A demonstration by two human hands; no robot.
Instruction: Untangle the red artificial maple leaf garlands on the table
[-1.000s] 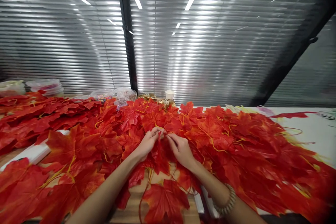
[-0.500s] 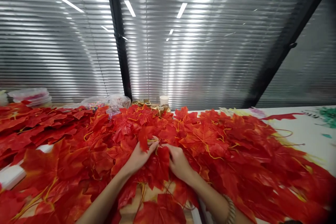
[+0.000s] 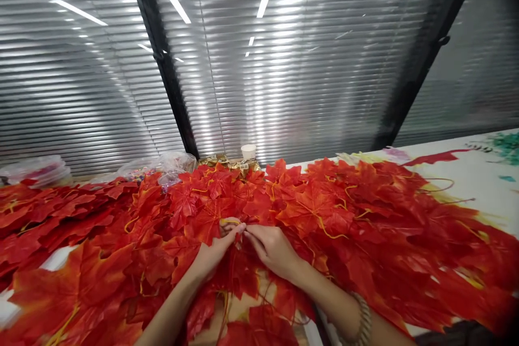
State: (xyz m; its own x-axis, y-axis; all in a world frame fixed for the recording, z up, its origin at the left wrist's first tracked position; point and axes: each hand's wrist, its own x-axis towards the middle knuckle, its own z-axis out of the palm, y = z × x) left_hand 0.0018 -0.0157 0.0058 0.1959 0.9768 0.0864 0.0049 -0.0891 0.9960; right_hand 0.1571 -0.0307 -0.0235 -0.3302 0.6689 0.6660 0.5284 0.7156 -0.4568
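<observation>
My left hand (image 3: 217, 248) is closed on the yellow stem (image 3: 231, 222) of an artificial maple leaf, its thumb and fingertips pressed together. Right beside it, my right hand (image 3: 278, 250) pinches at the same spot, the two sets of fingertips meeting. What exactly lies between the right fingertips is too small to make out. A red leaf (image 3: 241, 273) hangs just below the fingers. All around both hands spreads a thick heap of red-orange maple leaves (image 3: 312, 208) with yellow stems. A braided band (image 3: 362, 316) circles my right wrist.
A white paper cup (image 3: 248, 151) and gold wrappers (image 3: 245, 165) stand behind the heap. Clear plastic containers (image 3: 38, 170) and a plastic bag (image 3: 178, 162) sit at the back left. Green bits (image 3: 506, 146) lie on the white table (image 3: 492, 189) at right. Blinds (image 3: 284, 81) rise behind.
My right hand has moved in to meet the left fingertips. The red leaf piece that stood up by my left hand is no longer upright there. The view has tilted slightly.
</observation>
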